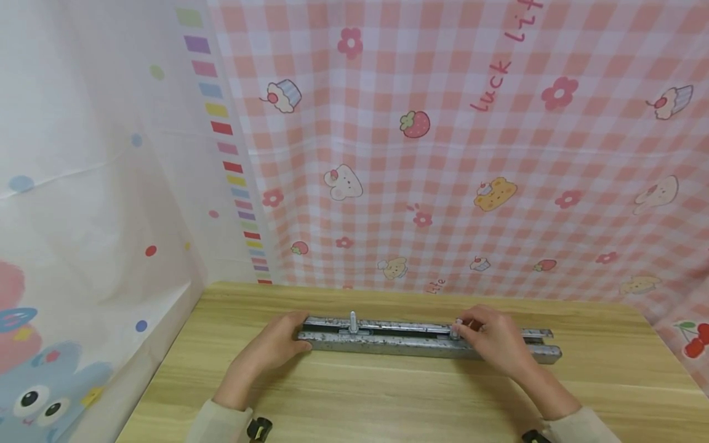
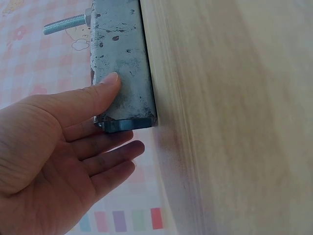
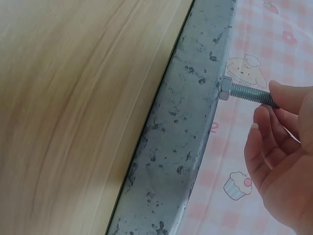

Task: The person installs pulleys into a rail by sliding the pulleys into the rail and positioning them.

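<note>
one left bolt point(image 1: 353, 322) and one right bolt point(image 3: 247, 93) stand up from a slotted metal channel point(image 1: 388, 347) lying on the tabletop point(image 1: 376, 400). at the channel's left end, the left hand point(image 1: 277, 341) grips it between thumb and fingers; nearer its right end, the right hand point(image 1: 495, 339) pinches the right bolt's tip.

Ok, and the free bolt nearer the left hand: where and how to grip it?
The bolt is probably best pinched across its upper threads, coming from above: it stands upright from the metal rail, its slim threaded shaft bare, while a nut sits low at its base.
</note>
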### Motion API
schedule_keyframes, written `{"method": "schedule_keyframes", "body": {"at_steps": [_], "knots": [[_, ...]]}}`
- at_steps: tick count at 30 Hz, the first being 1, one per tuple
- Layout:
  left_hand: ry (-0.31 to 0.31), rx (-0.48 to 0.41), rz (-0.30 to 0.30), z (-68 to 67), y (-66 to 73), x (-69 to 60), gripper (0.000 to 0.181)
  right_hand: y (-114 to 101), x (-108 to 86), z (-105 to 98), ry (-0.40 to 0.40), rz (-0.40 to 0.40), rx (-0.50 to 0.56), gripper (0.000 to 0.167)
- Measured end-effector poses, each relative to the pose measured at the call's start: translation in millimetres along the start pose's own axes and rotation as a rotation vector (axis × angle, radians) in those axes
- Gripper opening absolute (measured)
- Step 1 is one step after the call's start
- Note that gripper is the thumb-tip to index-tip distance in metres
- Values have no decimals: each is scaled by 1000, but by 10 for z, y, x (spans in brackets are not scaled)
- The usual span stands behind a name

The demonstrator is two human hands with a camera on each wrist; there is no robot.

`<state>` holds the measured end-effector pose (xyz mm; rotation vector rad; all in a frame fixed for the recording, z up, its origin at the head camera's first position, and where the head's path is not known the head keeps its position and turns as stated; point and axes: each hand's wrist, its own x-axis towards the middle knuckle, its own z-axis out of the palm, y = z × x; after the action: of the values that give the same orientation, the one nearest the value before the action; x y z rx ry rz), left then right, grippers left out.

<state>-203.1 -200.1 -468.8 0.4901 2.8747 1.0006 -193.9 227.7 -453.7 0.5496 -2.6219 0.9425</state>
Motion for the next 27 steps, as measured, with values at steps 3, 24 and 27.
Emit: {"method": "schedule_keyframes", "body": {"at_steps": [3, 24, 27], "knots": [[-3, 1, 4, 3, -6, 1, 44, -17, 2, 14, -8, -1, 10, 13], [-8, 3, -15, 10, -2, -5, 49, -108, 46, 138, -15, -32, 27, 16], [-7, 5, -20, 9, -4, -5, 50, -110, 61, 153, -30, -28, 21, 16]]}}
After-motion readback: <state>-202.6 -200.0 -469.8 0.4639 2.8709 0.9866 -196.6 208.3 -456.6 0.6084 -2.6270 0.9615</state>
